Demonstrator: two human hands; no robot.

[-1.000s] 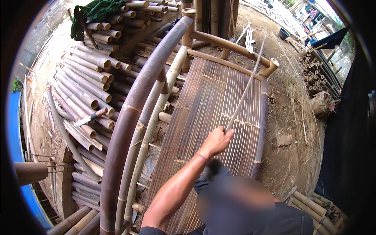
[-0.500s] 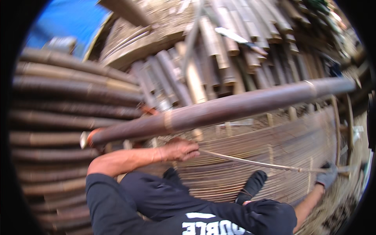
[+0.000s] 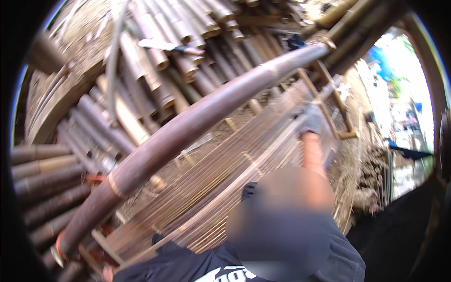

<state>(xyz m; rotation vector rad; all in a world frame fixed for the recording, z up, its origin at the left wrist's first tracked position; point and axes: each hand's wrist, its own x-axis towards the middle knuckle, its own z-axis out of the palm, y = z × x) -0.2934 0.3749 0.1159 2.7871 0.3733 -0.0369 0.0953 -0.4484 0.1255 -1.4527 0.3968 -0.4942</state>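
Note:
My right hand [image 3: 310,118], in a grey glove, reaches to the far end of a slatted bamboo panel [image 3: 206,174]. Its fingers, blurred by motion, look closed on the end of a thin bamboo strip [image 3: 221,197], which runs back along the slats toward the lower left. Only a sliver of my left hand [image 3: 108,273] shows at the bottom left edge, beside the panel's near end; its fingers are hidden. A thick dark bamboo pole [image 3: 197,120] crosses diagonally just beyond the panel, above the ground.
Many cut bamboo lengths [image 3: 150,70] lie stacked past the pole, with a pale-bladed tool [image 3: 164,45] on them. More poles [image 3: 47,188] are piled at left. A bamboo frame [image 3: 336,101] stands by the panel's far end. Thicker poles [image 3: 361,33] lie at upper right.
The view has swung right, so panel and pole now slant steeply. My left hand has gone from mid-view to the bottom left edge; my right arm now stretches forward along the panel.

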